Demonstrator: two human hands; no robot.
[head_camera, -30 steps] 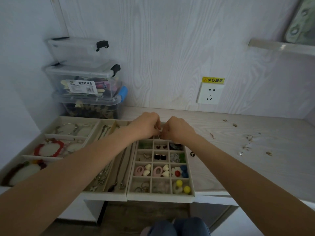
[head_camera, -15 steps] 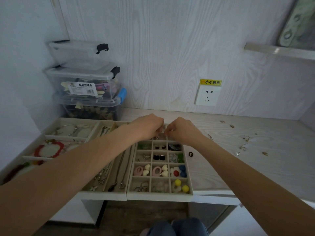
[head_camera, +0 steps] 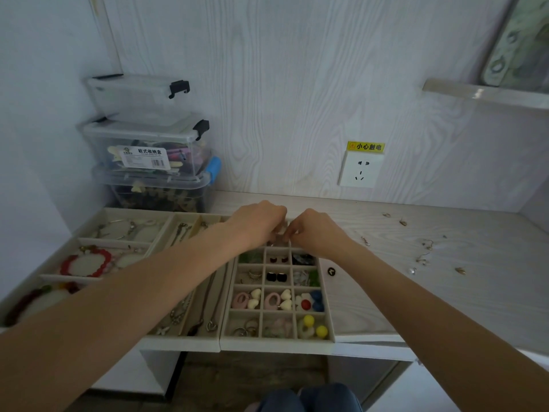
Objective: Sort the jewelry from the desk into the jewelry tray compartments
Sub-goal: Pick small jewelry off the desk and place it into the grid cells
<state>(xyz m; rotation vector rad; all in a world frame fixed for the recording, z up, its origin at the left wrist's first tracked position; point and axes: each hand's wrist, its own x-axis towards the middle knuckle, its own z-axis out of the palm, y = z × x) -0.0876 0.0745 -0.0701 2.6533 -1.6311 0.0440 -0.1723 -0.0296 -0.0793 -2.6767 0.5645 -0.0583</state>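
Both hands, left hand [head_camera: 258, 222] and right hand [head_camera: 315, 233], fingers curled, pinching small pale item over grid tray [head_camera: 279, 341]; compartments hold earrings, rings.

Grid tray [head_camera: 326, 301] on desk [head_camera: 386, 295]; necklace tray [head_camera: 178, 340] left; loose jewelry [head_camera: 421, 251] right; boxes [head_camera: 148, 144] behind.

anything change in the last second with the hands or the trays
Almost nothing. Both hands, left hand and right hand, stay together over the far end of the small-compartment tray, fingers curled on something small and pale, too small to identify. The loose jewelry on the desk has not moved.
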